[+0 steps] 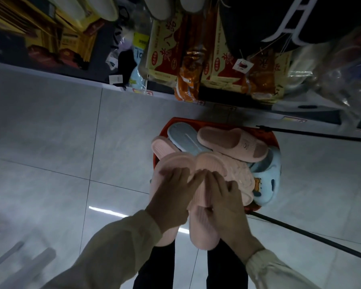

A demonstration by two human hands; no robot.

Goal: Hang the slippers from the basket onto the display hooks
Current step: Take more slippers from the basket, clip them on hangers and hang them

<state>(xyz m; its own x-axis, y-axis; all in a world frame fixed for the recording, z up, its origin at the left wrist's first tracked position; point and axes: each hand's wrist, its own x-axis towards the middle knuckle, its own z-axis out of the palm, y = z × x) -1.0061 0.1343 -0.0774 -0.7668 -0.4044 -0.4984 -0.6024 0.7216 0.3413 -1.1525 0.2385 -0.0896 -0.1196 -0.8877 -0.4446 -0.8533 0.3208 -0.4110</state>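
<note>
The person is wearing a long-sleeved top in a pale beige colour, which is looking a little greenish in this dim light. The left sleeve [113, 247] is covering the arm down to the wrist, and its cloth is lying in soft, loose folds. The right sleeve [283, 272] is ending in a gathered cuff [256, 257], where the cloth is puckering into small pleats. The left hand [171, 197] and the right hand [227, 205] are showing bare beyond the sleeves. Lower in the view, the legs are showing in dark, almost black trousers [154, 265]; their fabric is staying unclear in the weak light.
</note>
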